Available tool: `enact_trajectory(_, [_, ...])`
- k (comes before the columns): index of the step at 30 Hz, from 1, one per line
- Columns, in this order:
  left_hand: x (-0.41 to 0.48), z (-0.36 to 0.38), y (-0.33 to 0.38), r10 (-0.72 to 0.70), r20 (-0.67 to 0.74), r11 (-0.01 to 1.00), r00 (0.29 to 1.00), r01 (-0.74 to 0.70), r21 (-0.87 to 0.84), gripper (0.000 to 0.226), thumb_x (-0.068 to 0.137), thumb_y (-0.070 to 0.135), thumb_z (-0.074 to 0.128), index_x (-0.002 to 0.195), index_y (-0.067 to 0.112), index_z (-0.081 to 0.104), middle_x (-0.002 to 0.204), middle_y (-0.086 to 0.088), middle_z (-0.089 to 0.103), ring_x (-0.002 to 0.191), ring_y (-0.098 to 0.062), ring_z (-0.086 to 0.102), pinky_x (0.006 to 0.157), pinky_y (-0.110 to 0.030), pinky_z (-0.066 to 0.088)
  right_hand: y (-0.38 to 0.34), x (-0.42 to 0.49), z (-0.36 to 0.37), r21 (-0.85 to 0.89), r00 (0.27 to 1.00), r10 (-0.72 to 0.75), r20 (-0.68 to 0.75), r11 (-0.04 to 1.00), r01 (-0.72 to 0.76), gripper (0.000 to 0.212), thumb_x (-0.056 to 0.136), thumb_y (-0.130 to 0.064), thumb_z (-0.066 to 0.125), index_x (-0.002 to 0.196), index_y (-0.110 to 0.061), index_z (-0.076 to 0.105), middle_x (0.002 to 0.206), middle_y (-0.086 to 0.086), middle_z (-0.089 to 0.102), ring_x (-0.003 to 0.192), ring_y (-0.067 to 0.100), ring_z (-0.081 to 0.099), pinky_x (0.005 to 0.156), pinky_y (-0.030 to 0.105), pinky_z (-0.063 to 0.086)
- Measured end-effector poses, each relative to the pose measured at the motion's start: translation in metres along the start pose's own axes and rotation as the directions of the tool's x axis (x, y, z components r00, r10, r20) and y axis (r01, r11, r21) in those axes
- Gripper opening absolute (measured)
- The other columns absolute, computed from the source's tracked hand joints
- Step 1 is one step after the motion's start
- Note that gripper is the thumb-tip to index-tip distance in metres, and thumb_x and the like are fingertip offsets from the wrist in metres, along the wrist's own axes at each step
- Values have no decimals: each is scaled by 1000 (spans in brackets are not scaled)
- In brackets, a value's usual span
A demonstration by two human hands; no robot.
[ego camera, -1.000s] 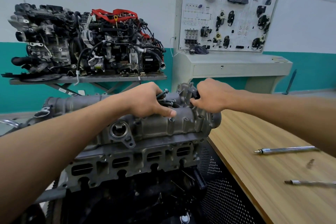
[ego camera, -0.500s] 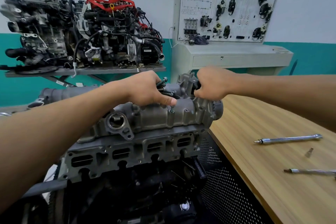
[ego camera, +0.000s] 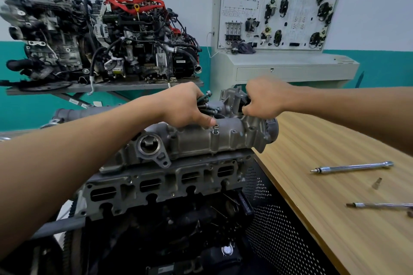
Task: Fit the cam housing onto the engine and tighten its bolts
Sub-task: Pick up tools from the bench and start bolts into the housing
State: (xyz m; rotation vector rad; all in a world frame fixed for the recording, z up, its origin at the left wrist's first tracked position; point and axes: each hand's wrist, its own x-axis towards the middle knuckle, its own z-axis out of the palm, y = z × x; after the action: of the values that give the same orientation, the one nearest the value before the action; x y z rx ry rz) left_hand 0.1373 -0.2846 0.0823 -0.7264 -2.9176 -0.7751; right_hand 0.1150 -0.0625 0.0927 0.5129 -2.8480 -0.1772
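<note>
The grey cam housing (ego camera: 201, 140) lies along the top of the engine (ego camera: 161, 187) in front of me. My left hand (ego camera: 185, 107) rests on the housing's top and is shut on a bunch of several bolts (ego camera: 206, 102), whose heads stick out to the right. One bolt (ego camera: 215, 128) stands upright in a hole on the housing's near edge, just below my left thumb. My right hand (ego camera: 266, 100) is closed over the far right end of the housing; what its fingers pinch is hidden.
A wooden bench (ego camera: 335, 185) stands to the right with a long extension bar (ego camera: 353, 166), a small bit (ego camera: 377, 183) and a second bar (ego camera: 382, 205). Perforated black guard (ego camera: 274, 225) sits between engine and bench. Another engine (ego camera: 100, 38) and a training board (ego camera: 279, 4) stand behind.
My view has shifted slightly; both hands stay in the same places on the housing. The upright bolt by my left thumb shows more clearly now.
</note>
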Motion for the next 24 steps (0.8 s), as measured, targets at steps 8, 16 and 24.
enact_trajectory(8, [3,-1,0,47,31,998,998,-48,37,23,85,28,80,70,14,72,49,10,66,38,-16,61,37,-19,42,2,5,7,60,1000,7,-30,998,-5,39,81,-17,61,48,-13,39,43,1,36,41,21,36,44,26,31])
enact_trajectory(16, [3,-7,0,58,121,995,991,-67,70,16,89,23,77,79,11,74,57,16,70,44,-22,67,38,-23,48,-1,5,10,51,1000,7,-22,999,-6,42,80,-19,62,48,-13,36,44,3,34,43,23,34,44,28,30])
enact_trajectory(24, [1,-6,-5,74,77,992,994,-81,96,17,86,27,79,74,17,74,54,15,68,45,-18,65,42,-23,47,-6,6,11,65,999,14,-29,998,-12,39,81,-18,60,50,-12,38,45,3,36,44,23,35,45,28,31])
